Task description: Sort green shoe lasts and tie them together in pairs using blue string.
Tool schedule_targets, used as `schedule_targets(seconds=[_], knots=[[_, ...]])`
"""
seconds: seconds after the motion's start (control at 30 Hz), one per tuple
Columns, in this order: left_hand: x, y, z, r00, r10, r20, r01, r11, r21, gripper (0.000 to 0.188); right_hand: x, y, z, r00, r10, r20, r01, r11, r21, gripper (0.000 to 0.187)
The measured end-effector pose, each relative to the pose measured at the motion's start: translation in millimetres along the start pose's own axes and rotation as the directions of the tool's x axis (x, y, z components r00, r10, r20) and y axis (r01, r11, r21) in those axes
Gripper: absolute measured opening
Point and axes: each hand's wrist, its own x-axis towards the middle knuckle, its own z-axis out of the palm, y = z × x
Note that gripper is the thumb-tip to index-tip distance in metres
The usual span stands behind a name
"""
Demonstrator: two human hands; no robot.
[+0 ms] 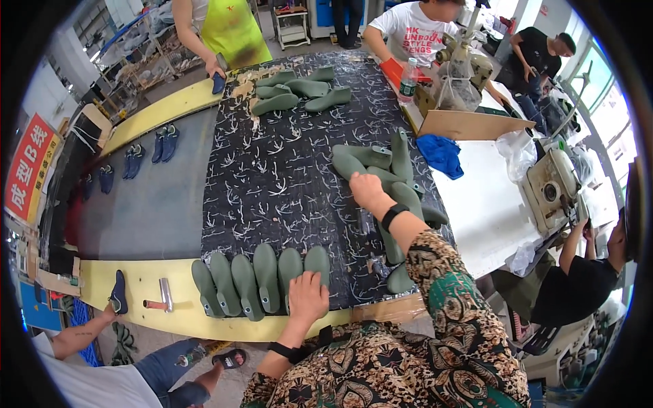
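Several dark green shoe lasts stand in a side-by-side row, such as this shoe last (265, 275), along the near edge of a black, thread-marked table top (265, 183). My left hand (307, 297) closes over the rightmost shoe last (317, 260) of that row. Farther right, my right hand (369, 191) reaches into a loose heap of lasts and grips a green shoe last (347, 165); part of it is hidden by my fingers. Others in the heap, including an upright-lying shoe last (401, 155), point in different directions.
Another group of lasts (307, 88) lies at the far end. Left is a grey conveyor belt (170, 204) with dark blue shoes and yellow edges; a metal tool (165, 296) lies there. Right stand a white table (476, 197) and a sewing machine (554, 187). Co-workers surround the tables.
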Motion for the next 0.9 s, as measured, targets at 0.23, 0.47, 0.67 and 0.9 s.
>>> schedule_targets(seconds=[0.23, 0.47, 0.67, 0.9], knots=[[0, -6, -5, 0.999, -0.036, 0.007, 0.036, 0.999, -0.010, 0.032, -6, -22, -11, 0.993, -0.110, -0.039, 0.116, 0.967, 0.228, 0.017], [2, -7, -8, 0.998, -0.045, -0.034, 0.044, 0.999, -0.024, 0.033, -113, -76, -3, 0.908, -0.247, 0.339, 0.051, 0.867, 0.495, 0.065], [0, 4, -10, 0.997, -0.042, 0.058, 0.045, 0.998, -0.053, 0.030, -66, -51, 8, 0.975, -0.042, 0.220, -0.061, 0.896, 0.439, 0.068], [-2, 1, -7, 0.999, -0.046, 0.017, 0.047, 0.998, -0.030, 0.028, -27, -65, 31, 0.897, -0.253, 0.362, 0.044, 0.867, 0.497, 0.067]])
